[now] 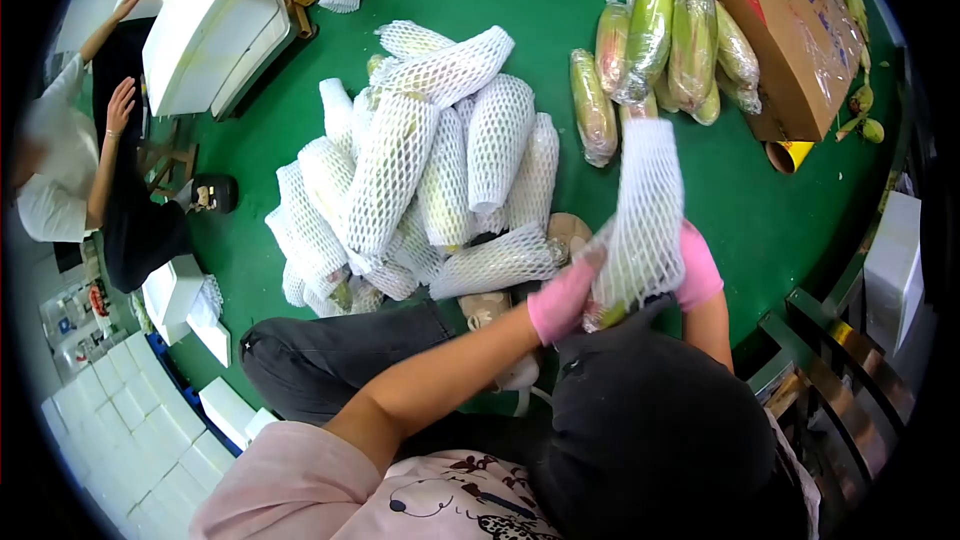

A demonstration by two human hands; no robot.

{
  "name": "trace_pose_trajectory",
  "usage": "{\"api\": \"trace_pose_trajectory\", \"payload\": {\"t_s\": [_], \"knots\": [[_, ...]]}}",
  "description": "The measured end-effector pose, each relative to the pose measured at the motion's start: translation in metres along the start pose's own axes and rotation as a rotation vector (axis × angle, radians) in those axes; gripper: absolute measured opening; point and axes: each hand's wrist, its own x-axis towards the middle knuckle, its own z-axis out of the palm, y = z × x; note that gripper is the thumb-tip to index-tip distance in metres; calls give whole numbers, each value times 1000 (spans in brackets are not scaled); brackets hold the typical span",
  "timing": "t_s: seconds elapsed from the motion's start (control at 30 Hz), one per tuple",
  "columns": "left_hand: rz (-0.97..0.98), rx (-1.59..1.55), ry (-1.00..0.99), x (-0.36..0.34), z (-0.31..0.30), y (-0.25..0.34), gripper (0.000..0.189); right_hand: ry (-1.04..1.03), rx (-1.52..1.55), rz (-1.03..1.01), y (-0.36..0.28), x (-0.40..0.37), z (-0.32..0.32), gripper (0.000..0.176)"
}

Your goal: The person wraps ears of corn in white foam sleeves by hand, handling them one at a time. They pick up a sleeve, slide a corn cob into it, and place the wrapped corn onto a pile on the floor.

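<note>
A white foam net sleeve (650,205) stands between my hands, with the green end of a corn cob (603,316) showing at its near end. My left hand (562,302), in a pink glove, is closed around the near left side of the netted cob. On the other side, my right hand (698,268), also pink-gloved, grips the sleeve, its fingers partly hidden behind the net. To the left lies a pile of netted corn cobs (392,172). Beyond the sleeve's far end are several film-wrapped corn cobs (648,38), without nets.
A cardboard box (790,35) stands at the far right, a yellow roll (788,155) beside it. Another person (70,155) sits at the left near a white foam box (212,35). Metal bars (840,370) are at the right. The green floor (790,240) surrounds the corn.
</note>
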Motion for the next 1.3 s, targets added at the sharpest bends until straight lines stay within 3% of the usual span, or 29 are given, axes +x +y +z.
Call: {"api": "trace_pose_trajectory", "payload": {"t_s": [0.07, 0.13, 0.17, 0.23, 0.37, 0.43, 0.47, 0.5, 0.57, 0.6, 0.63, 0.7, 0.73, 0.77, 0.8, 0.83, 0.87, 0.9, 0.97, 1.03, 1.07, 1.1, 1.13, 1.17, 1.2, 1.23, 1.27, 1.3], "knots": [[39, 170, 81, -17, -5, -14, 54, 51, 69, 68, 16, -15, -5, 35], [81, 209, 186, -30, 4, -11, 54, 0, -336, -100, 38, -22, -18, 34], [103, 212, 205, -31, 2, -14, 54, 118, 18, 86, 42, -27, -9, 34], [141, 227, 235, -29, -5, -17, 55, 53, 0, 85, 46, -26, -3, 32], [17, -249, 323, -28, 12, 2, 57, 112, -77, 82, 49, -10, -5, 30], [119, 61, 141, -24, -15, -3, 57, 79, -49, -19, 54, 0, -15, 30], [201, 220, 50, -21, -26, -4, 56, -106, 345, 86, 73, 11, -26, 29], [146, 119, 16, -19, -32, -4, 55, 65, -245, 156, 67, 0, -9, 31], [46, -174, -62, -14, -29, 7, 54, -83, -209, 121, 86, -5, -5, 34], [4, -366, -112, -10, -26, 17, 54, -54, -175, 192, 90, 0, -7, 39], [22, -115, 6, -5, -28, 23, 54, -56, -393, 18, 90, 9, -17, 44], [66, 386, 238, 7, -31, 34, 56, 108, -137, -185, 93, 35, -51, 53], [210, 711, 246, 11, -20, 38, 48, 25, 66, -239, 59, 21, -20, 55], [197, 820, 193, 12, -23, 36, 48, -57, 272, -290, 25, 6, 14, 57], [181, 929, 135, 14, -28, 33, 48, -104, 298, -246, 36, 24, 11, 60], [167, 1039, 71, 17, -30, 32, 49, 38, 124, -228, 39, 27, 16, 62], [15, 988, 51, 17, -32, 34, 35, 25, 58, -269, 44, 41, 12, 65], [88, 933, 197, 17, -38, 37, 31, 14, -9, -308, 46, 55, 8, 69], [228, 801, 498, 14, -54, 40, 24, 13, -265, -599, 34, 46, 42, 77], [616, 734, 644, 0, -31, 49, 23, -21, -575, -656, 12, 34, 71, 88], [725, 802, 646, -7, -29, 53, 29, -76, -467, -650, 10, 35, 84, 89], [773, 758, 684, -12, -21, 55, 49, -138, -357, -637, 11, 35, 95, 89], [757, 749, 597, -22, -4, 64, 59, -303, -164, -469, 12, 34, 103, 88], [734, 740, 503, -32, 13, 74, 69, -407, -179, -479, 11, 28, 118, 84], [477, 666, 520, -45, 18, 84, 81, -471, -368, -586, 9, 25, 128, 81], [368, 492, 456, -53, 7, 92, 80, -528, -564, -696, 7, 23, 134, 79], [373, 527, 523, -63, 4, 97, 78, -397, -1028, -933, 0, 27, 132, 69], [376, 558, 588, -74, 4, 101, 76, -207, -1152, -975, -3, 36, 127, 67]]}}
